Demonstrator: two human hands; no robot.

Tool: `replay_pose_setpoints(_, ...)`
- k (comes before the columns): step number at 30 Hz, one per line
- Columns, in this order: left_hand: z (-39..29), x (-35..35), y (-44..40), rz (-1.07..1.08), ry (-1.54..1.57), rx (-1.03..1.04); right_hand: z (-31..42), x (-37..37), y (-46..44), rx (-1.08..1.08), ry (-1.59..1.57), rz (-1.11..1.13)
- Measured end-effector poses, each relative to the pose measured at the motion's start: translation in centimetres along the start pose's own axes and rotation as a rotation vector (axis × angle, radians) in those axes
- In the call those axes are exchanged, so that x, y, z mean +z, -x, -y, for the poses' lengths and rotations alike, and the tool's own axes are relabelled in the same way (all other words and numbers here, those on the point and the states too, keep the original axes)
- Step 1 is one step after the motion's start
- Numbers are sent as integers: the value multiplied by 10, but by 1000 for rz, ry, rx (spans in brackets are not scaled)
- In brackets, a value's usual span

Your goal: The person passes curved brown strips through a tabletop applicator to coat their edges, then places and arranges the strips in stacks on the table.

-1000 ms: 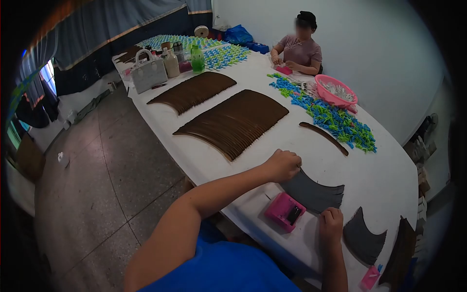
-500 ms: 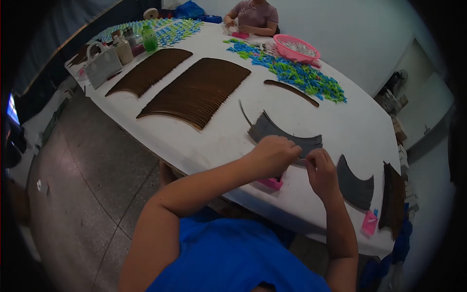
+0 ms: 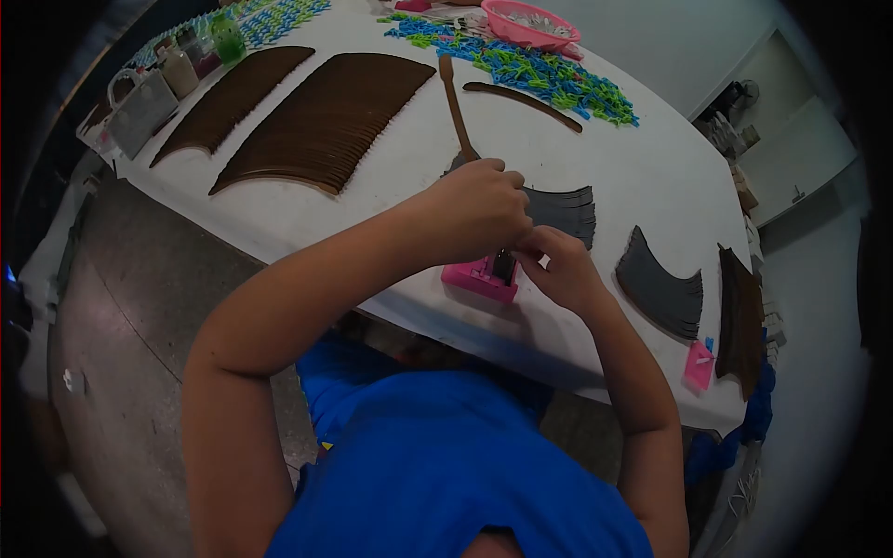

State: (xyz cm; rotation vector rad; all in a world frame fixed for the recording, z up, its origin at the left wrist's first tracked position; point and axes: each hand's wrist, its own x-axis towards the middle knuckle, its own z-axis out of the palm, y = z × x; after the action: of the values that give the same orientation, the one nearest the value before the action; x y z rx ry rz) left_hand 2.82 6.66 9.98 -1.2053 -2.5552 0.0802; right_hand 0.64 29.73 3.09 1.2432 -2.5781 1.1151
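Head view: the brown strip (image 3: pixel 452 104) lies over the white table (image 3: pixel 409 139), its long axis running away from the person, far end slightly left, near end hidden behind the left hand (image 3: pixel 484 206). That hand is curled, knuckles up, forearm slanting across; the right (image 3: pixel 556 262) bends inward beside the pink box (image 3: pixel 476 281). What either pinches cannot be told.

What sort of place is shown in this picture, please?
Probably a small workshop for handwork: many curved brown strips lie packed side by side on a large white-covered table, with a heap of small blue and green pieces and a pink basket near its far edge.
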Motion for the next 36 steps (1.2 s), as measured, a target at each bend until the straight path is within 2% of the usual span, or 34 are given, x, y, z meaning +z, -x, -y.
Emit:
replay_pose_setpoints(10,1,-1,-6,28,-33,47,-12,16,-3,26,-8,15)
replay_pose_setpoints(13,2,3,-6,-52,-81,74,-13,19,-2,37,-14,8)
replay_pose_setpoints(15,0,-1,-6,26,-62,38,-13,21,-2,26,-9,-9)
replay_pose_setpoints(19,0,-2,-3,24,-57,29,-16,23,-2,27,-22,-9)
replay_pose_setpoints(25,3,13,10,-83,-37,12,-16,21,3,-29,-15,-44)
replay_pose_setpoints(28,4,28,22,-90,86,-39,-15,18,7,-32,-38,-67)
replay_pose_setpoints(31,4,53,32,-132,114,-51,-22,13,13,-71,33,-42)
replay_pose_setpoints(33,-1,68,36,-255,181,-83,-22,8,16,-96,90,1)
replay_pose_setpoints(36,-7,82,39,-283,207,-81,-25,3,21,-126,98,1)
